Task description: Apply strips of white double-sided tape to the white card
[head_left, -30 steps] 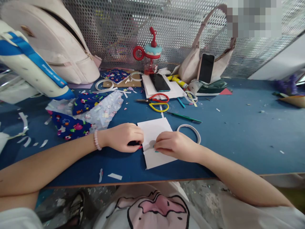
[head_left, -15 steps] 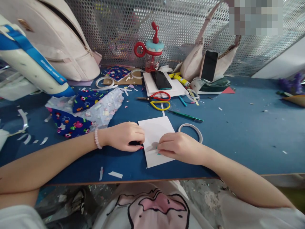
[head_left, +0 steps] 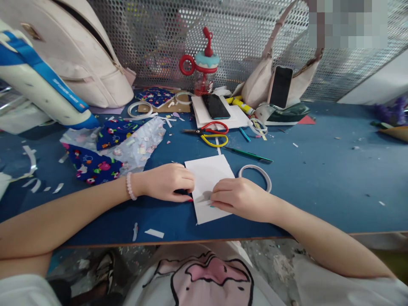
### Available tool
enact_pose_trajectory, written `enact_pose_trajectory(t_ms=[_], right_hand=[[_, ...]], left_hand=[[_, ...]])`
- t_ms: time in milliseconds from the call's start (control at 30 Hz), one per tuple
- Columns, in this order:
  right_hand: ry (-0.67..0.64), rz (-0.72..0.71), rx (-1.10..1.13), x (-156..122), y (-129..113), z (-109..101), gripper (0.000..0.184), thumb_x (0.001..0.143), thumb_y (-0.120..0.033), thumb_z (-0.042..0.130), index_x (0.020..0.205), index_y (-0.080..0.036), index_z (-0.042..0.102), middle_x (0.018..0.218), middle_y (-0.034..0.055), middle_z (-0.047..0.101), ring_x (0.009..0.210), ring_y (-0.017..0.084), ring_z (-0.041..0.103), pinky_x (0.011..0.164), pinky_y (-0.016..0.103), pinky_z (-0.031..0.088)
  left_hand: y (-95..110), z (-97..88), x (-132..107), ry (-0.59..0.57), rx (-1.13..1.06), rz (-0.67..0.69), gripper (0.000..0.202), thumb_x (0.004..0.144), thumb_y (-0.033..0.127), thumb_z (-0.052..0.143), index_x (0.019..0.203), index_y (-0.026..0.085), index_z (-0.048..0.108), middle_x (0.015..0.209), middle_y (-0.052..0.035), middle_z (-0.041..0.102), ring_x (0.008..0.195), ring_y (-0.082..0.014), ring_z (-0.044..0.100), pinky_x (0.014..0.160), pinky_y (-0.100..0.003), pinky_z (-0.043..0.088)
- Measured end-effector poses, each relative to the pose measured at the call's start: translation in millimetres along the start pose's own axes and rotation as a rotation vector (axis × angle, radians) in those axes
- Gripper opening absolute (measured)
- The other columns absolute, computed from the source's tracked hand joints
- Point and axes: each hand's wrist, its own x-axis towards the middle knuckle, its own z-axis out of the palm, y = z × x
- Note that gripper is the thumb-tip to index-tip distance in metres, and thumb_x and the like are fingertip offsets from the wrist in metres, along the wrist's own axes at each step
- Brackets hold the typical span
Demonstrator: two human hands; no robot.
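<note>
A white sheet of paper lies slightly turned on the blue table before me, with a faint pale band across its lower part. Along its left edge rests my left hand, fingers curled at the edge and thumb just below them. My right hand lies over the paper's right side, fingers pressed together at the end of the pale band; what they pinch is hidden. Right beside that hand is a roll of white tape. A green pen-like tool and scissors with red and yellow handles lie beyond the paper.
Patterned blue wrapping paper lies crumpled at left. Behind stand a backpack, a red-handled cup, a handbag and an upright phone. Another phone lies on white sheets. Paper scraps are near the front edge.
Almost nothing differs. Both hands keep their places at the paper, with only a very slight shift of the right hand.
</note>
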Motion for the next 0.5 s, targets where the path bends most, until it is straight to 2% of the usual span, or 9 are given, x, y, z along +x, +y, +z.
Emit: enact_pose_trajectory(t_ms=[500], right_hand=[[-0.013,-0.017,-0.014,-0.6,-1.7,2.1,0.026,0.1,-0.022,0.047,0.088,-0.013,0.069,0.082,0.0074,0.068,0.077,0.016,0.063,0.069,0.028,0.048]], left_hand=[[-0.3,0.7,-0.6,-0.01,-0.012,-0.01,0.019,0.096,0.028,0.054,0.08,0.018,0.058,0.077,-0.0017,0.065,0.069,-0.0149,0.057,0.067,-0.029,0.036]])
